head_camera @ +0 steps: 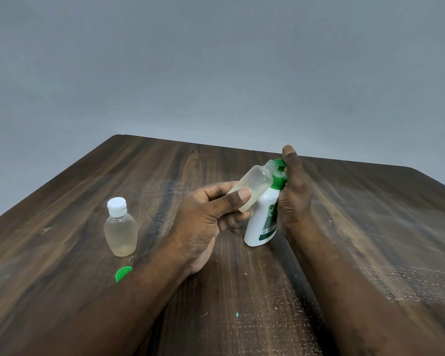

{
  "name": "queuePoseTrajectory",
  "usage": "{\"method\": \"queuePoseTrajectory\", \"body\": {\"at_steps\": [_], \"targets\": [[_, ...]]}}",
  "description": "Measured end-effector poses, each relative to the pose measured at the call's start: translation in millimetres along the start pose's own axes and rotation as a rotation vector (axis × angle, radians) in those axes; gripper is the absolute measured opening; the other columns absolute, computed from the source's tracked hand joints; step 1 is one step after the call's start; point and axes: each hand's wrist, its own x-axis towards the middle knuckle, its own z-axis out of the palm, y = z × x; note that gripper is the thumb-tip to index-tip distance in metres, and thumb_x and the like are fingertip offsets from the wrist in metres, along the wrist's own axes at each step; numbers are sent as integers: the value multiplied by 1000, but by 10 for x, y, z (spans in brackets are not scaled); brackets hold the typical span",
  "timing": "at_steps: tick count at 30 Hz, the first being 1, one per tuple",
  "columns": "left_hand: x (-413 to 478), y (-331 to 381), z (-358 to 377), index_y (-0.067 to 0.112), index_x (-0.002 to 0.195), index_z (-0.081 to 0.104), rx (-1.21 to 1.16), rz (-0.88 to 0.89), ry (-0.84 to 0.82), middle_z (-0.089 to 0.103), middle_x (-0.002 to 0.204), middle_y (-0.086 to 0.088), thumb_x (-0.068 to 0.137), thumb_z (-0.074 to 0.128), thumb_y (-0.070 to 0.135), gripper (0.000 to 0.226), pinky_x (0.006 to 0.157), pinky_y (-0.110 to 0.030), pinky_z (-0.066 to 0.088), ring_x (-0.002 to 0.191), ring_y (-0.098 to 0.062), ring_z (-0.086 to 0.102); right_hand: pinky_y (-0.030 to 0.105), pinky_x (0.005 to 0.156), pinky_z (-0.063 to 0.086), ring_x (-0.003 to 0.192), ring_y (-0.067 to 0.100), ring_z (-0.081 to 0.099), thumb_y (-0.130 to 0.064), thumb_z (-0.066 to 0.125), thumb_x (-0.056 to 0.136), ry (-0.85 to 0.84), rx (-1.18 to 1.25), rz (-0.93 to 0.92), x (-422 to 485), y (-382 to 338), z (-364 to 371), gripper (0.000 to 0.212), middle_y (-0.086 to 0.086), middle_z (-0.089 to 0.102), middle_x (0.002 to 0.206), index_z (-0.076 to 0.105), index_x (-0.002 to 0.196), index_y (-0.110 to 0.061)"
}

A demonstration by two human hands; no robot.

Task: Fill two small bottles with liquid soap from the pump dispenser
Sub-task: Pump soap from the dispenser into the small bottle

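Note:
My left hand (211, 214) grips a small clear uncapped bottle (254, 183), tilted so its open neck sits right under the green pump nozzle. A white soap dispenser (263, 222) with a green pump head (279, 173) stands on the wooden table (370, 227). My right hand (294, 191) wraps round the dispenser from the right, with its thumb on top of the pump head. A second small clear bottle (120, 227) with a white cap stands upright to the left, with a little pale liquid at its bottom.
A loose green cap (123, 273) lies on the table beside my left forearm. A tiny green speck (237, 314) lies nearer the front. Behind the table's far edge rises a plain grey wall (216, 73).

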Motion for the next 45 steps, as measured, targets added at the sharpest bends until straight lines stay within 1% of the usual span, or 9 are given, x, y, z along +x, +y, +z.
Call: {"method": "queuePoseTrajectory", "body": {"at_steps": [5, 12, 21, 26, 30, 36, 40, 43, 45], "targets": [[-7, 10, -2, 4, 110, 76, -20, 8, -1, 78, 105, -18, 74, 80, 23, 41, 71, -26, 63, 81, -21, 73, 38, 69, 45, 59, 18, 59, -58, 64, 87, 13, 25, -2, 4, 1, 7, 45, -3, 63, 64, 68, 55, -27], [-7, 0, -11, 2, 109, 76, -34, 10, 11, 78, 105, -18, 75, 79, 19, 39, 69, -24, 62, 80, -20, 74, 43, 69, 41, 58, 20, 55, -53, 64, 87, 17, 14, -17, 33, 35, -9, 44, -3, 60, 60, 66, 51, -27], [-9, 16, 9, 2, 109, 75, -42, 5, 12, 78, 104, -17, 73, 80, 22, 41, 70, -24, 62, 80, -20, 74, 44, 75, 45, 62, 20, 60, -58, 65, 93, 4, 30, -13, 22, 22, -8, 49, -3, 65, 65, 70, 56, -28], [-10, 10, 2, 2, 110, 75, -36, -2, 17, 78, 106, -17, 73, 80, 23, 43, 71, -24, 62, 81, -20, 74, 46, 73, 41, 58, 21, 55, -59, 68, 84, 5, 26, -22, 30, 38, -3, 45, -5, 60, 59, 66, 52, -27], [-13, 7, -3, 1, 111, 74, -33, -1, 14, 78, 107, -17, 73, 80, 23, 45, 71, -24, 62, 82, -20, 74, 44, 71, 40, 56, 19, 54, -53, 63, 89, 6, 13, -43, 25, 45, -14, 47, -5, 59, 58, 65, 50, -27], [-15, 15, 22, 3, 109, 76, -41, -3, 5, 79, 102, -16, 73, 80, 23, 41, 69, -23, 62, 79, -19, 74, 42, 72, 44, 60, 20, 58, -60, 63, 90, 4, 26, -20, 14, 25, -14, 48, -2, 63, 64, 68, 56, -27], [-19, 14, 16, 1, 111, 75, -45, -4, 3, 79, 102, -15, 75, 79, 22, 42, 69, -22, 61, 80, -18, 74, 37, 66, 42, 56, 19, 56, -53, 64, 95, 14, 37, -16, 23, 31, -5, 51, -4, 60, 60, 65, 52, -26], [-20, 10, 7, 0, 111, 74, -43, -3, 11, 79, 103, -16, 73, 79, 22, 44, 70, -23, 62, 80, -18, 74, 40, 67, 41, 57, 20, 54, -55, 64, 89, 4, 26, -21, 24, 34, 0, 48, -4, 59, 59, 64, 51, -26], [-18, 11, 3, 1, 112, 74, -40, -5, 9, 79, 104, -16, 73, 79, 22, 45, 71, -24, 62, 80, -19, 74, 41, 68, 42, 57, 20, 55, -56, 64, 92, 14, 21, -14, 13, 30, 4, 50, -4, 60, 60, 66, 52, -26]]}}
